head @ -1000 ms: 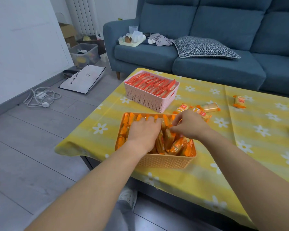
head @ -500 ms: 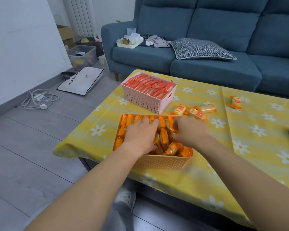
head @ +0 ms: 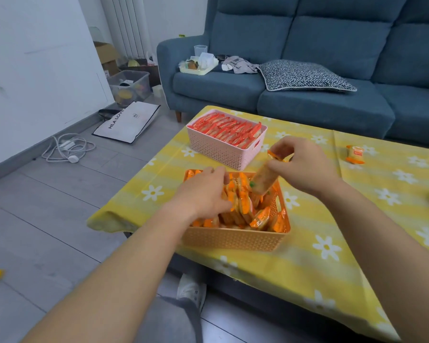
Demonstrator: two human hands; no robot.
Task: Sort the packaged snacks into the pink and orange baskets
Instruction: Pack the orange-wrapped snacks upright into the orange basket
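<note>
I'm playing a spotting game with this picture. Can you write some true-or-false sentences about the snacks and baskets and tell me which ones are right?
1. The right hand holds a snack packet above the orange basket. True.
2. The pink basket is empty. False: it is full of red packets.
3. The left hand is in the pink basket. False: it is in the orange basket, on the packets there.
4. A loose packet lies on the yellow tablecloth, away from both baskets. True.

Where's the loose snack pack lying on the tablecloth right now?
Head view, right side: the loose snack pack lies alone on the yellow tablecloth, right of the right hand, near the sofa.
</note>
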